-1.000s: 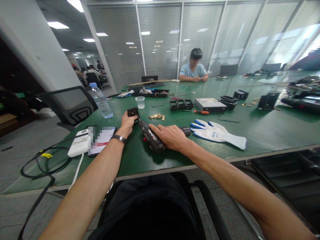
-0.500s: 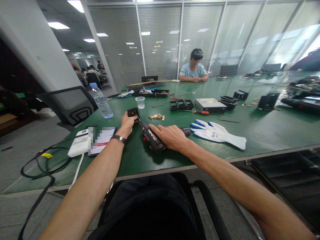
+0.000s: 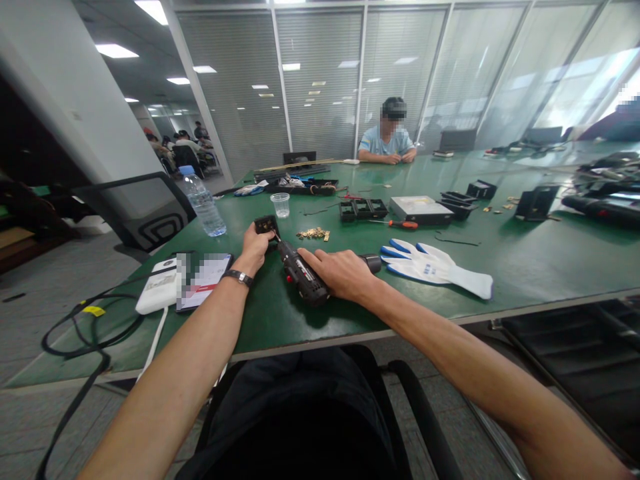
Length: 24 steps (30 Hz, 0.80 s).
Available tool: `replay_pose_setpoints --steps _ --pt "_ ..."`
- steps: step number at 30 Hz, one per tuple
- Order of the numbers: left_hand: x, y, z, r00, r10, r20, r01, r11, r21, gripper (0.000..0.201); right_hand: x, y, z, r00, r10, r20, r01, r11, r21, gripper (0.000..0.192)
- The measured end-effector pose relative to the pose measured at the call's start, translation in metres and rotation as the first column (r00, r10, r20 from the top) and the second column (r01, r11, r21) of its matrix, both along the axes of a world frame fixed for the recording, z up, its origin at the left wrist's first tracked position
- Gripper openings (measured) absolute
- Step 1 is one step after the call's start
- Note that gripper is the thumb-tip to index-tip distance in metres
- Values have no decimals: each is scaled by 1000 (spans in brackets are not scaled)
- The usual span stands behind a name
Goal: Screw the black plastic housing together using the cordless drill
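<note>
While two hands work, one screwdriver point(image 3: 303, 275), two gloves point(image 3: 433, 265).

On the green table point(image 3: 525, 267): pair of white-and-blue work gloves point(image 3: 435, 267) lying flat near the front edge; plastic water bottle point(image 3: 203, 201) upright at the left, clear plastic cup point(image 3: 283, 204) just right of it. Phone point(image 3: 204, 280) beside a white power bank point(image 3: 157, 285) at the left edge, black cable point(image 3: 75, 333) trailing down to the floor. Small heap of brass parts point(image 3: 313, 233) mid-table. Further back, black trays point(image 3: 363, 209), grey flat box point(image 3: 420, 209), red-handled screwdriver point(image 3: 400, 225). Seated at the far end, person in a light blue shirt point(image 3: 387, 141).
</note>
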<state>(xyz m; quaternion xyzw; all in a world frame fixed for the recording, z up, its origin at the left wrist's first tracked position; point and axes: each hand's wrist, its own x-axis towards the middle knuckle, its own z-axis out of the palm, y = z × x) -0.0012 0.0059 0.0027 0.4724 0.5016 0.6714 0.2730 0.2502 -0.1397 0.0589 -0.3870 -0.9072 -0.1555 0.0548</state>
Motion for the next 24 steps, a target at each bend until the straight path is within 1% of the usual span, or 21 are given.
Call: replay_pose_setpoints --steps 6,15,24 --pt "0 0 0 1000 1 -3 -1 1000 -4 33 0 0 0 1000 2 -14 -2 1000 -18 71" --pt "-2 3 -2 1000 -4 -6 4 1000 10 35 1 1 -1 1000 6 -1 -6 1000 -1 71" --pt "1 0 1 1000 10 15 -10 1000 3 35 0 1 -1 1000 -6 -1 6 1000 -6 69"
